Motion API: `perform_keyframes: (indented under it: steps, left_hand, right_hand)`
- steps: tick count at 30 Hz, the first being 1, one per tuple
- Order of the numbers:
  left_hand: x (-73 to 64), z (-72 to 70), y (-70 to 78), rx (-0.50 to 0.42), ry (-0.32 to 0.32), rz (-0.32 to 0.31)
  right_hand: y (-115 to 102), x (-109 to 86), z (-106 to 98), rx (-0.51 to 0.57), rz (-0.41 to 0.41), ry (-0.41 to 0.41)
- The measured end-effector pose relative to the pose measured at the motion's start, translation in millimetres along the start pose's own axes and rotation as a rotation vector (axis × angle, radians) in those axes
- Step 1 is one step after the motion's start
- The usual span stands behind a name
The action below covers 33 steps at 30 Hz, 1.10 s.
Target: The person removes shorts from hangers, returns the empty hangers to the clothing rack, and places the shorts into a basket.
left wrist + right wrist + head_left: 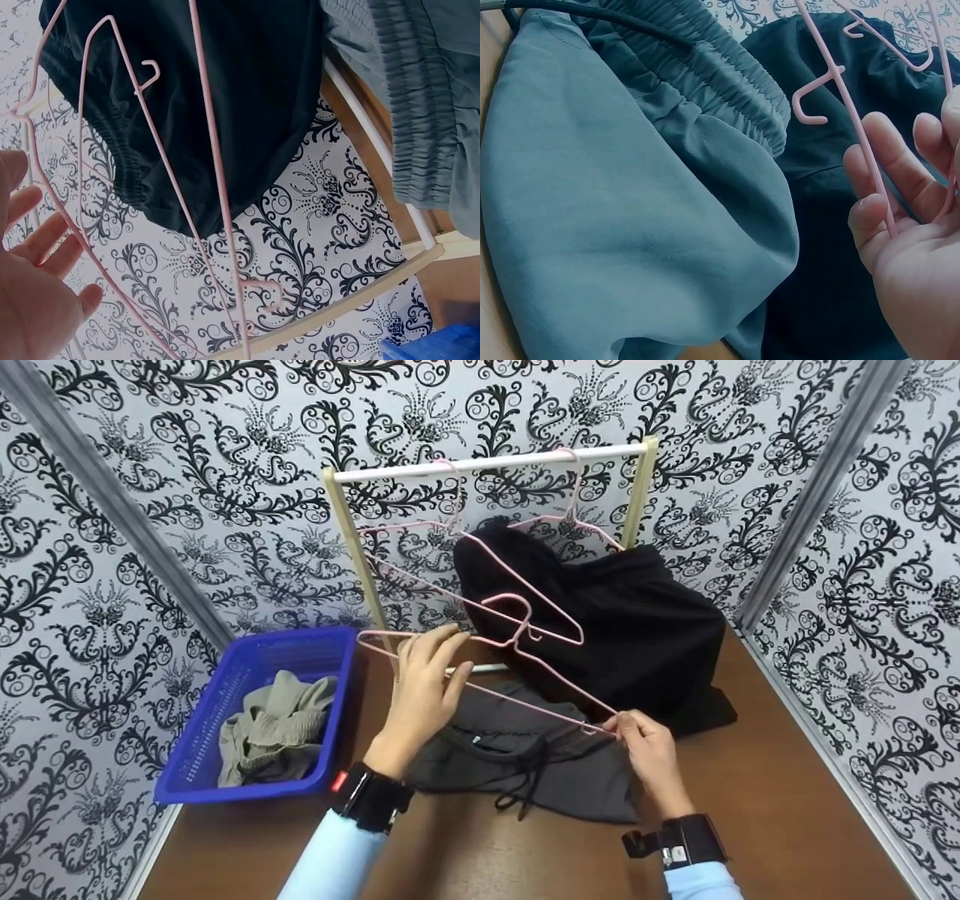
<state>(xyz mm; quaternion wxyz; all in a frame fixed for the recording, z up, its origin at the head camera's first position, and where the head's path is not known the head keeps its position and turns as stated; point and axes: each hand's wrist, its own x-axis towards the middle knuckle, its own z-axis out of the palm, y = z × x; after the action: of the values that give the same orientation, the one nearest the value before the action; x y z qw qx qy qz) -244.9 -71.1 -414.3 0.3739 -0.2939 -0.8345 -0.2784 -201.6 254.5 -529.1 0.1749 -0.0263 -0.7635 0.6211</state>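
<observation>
In the head view, a pink wire hanger (516,642) is held up over dark grey drawstring shorts (585,787) lying on the table. My right hand (651,754) pinches the hanger's right corner; the right wrist view shows the wire (853,112) with its small side hook running into the fingers. My left hand (424,690) is at the hanger's left half, fingers spread and thumb apart. From the left wrist, that hand (37,292) shows its open palm, the wire passing along the fingertips.
Behind stands a rack with a white rail (495,463). A bare pink hanger (523,583) and a hanger bearing a black garment (645,622) hang from it. At left, a blue basket (247,793) holds an olive-grey garment (277,716). Patterned walls enclose the brown table (795,780).
</observation>
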Motion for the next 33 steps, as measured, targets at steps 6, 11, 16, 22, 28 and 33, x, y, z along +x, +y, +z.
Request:
perform_keyframes:
  steps: [6,11,16,22,28,33]
  left_hand:
    - [-4.1,-1.1,-4.0,-0.010,0.007,0.002]
    - [-7.2,-2.8,-5.1,-0.031,-0.005,-0.016]
    - [-10.1,-3.3,-7.4,-0.037,-0.003,-0.023]
    - [-14.8,-4.2,-10.0,-0.015,-0.019,-0.046]
    - [-17.2,-3.9,-13.2,-0.012,-0.014,-0.042]
    - [-18.7,-5.2,-14.9,-0.003,-0.019,-0.042]
  right_hand:
    - [-2,1.4,-1,-0.013,-0.016,0.016]
    - [-1,3.9,-2,0.003,-0.026,0.039]
    - [-4,5.0,-2,0.006,-0.019,0.065]
    - [-10,7.1,-1,0.041,-0.028,0.082]
    - [-15,10.0,-1,0.059,-0.031,0.097]
    - [-21,13.5,0,0.044,-0.040,0.114]
